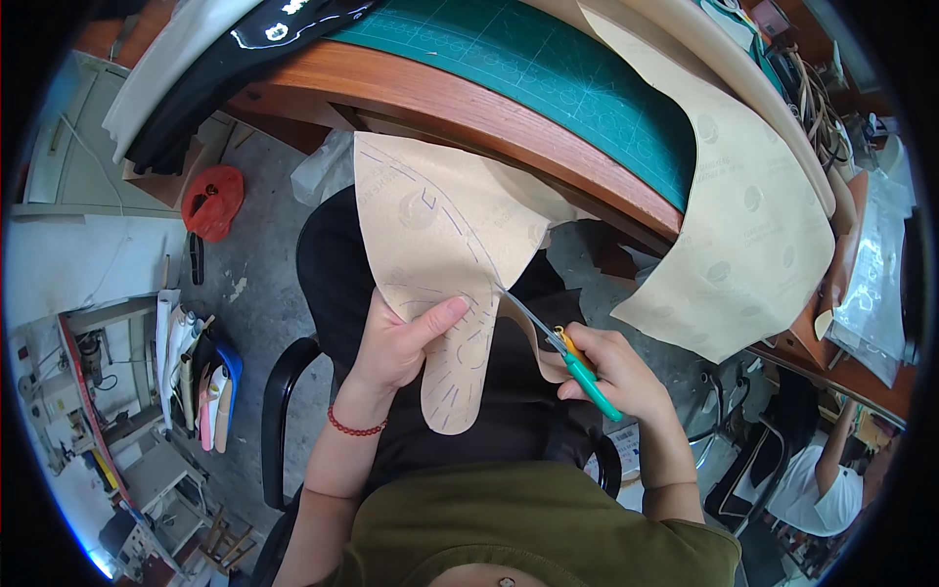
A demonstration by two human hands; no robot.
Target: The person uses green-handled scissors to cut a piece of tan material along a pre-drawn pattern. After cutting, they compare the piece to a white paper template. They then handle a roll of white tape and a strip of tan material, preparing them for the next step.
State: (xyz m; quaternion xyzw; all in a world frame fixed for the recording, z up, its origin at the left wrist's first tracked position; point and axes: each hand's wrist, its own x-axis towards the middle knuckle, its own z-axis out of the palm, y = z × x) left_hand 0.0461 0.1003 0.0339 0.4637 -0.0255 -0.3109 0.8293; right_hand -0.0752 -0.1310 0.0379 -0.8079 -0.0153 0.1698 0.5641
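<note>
Over my lap I hold a tan sheet (421, 225), paper-like or leather-like, with blue dashed pattern lines drawn on it. My left hand (396, 342) pinches it, thumb on top and fingers hidden beneath. Below the thumb hangs a rounded, tongue-shaped part with short blue strokes. In my right hand (611, 367) is a pair of scissors (590, 384) with green and yellow handles. Their blades lie at the sheet's edge, at the blue line near the narrow part. A narrow strip of the sheet curls down between the blades and my right hand.
Ahead is a wooden table (469, 103) with a green cutting mat (528, 73). Another large tan sheet (753, 225) drapes over its right edge. A red bag (212, 201) lies on the floor at left. At far right sits another person (817, 489) in a white top.
</note>
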